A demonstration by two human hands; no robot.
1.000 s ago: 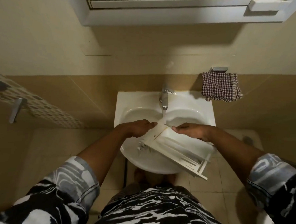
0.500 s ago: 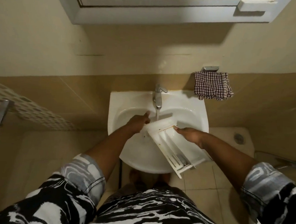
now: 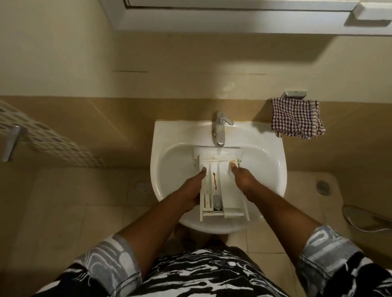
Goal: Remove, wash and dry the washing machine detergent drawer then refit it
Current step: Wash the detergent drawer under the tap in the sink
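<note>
Gripping the long white plastic detergent drawer (image 3: pixel 231 195) by its side walls, left hand (image 3: pixel 194 187) and right hand (image 3: pixel 241 180) hold it open-side up in the white ceramic basin (image 3: pixel 166 133), far end under the chrome tap (image 3: pixel 220 129) and its stream, apparently so water flushes its stained compartments.

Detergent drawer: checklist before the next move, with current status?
1. Placement: white plastic detergent drawer lies over white ceramic basin, open side up: ok.
2. Grip: left hand and right hand hold its long sides: ok.
3. Water: chrome tap runs onto its far end: ok.
4. Compartments clean: not ok, brown streak in the middle.
5. Drying: red-checked cloth hangs on the wall: ok.
6. Underside clean: cannot tell, hidden.
</note>
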